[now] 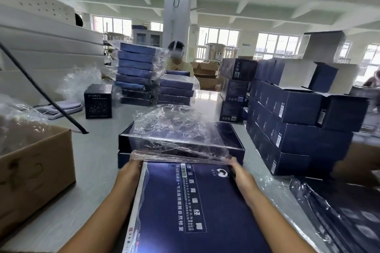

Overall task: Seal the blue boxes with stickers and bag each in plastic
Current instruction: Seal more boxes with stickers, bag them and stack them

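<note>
A blue box (pixel 185 207) lies near and central over the worktop (pixel 98 150). At its far corners the left hand (pixel 131 167) and right hand (pixel 236 167) pinch the open edge of a plastic bag (pixel 178 129), which drapes over stacked boxes (pixel 124 142) just beyond.

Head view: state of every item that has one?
blue box: closed, unbagged, far end at the bag mouth.
plastic bag: crumpled, mouth held open towards the box.
left hand: fingers pinch the bag's left mouth corner.
right hand: fingers pinch the right corner.
cardboard box: open.
rear stacks: bagged.
right-side boxes: closed, unbagged.
</note>
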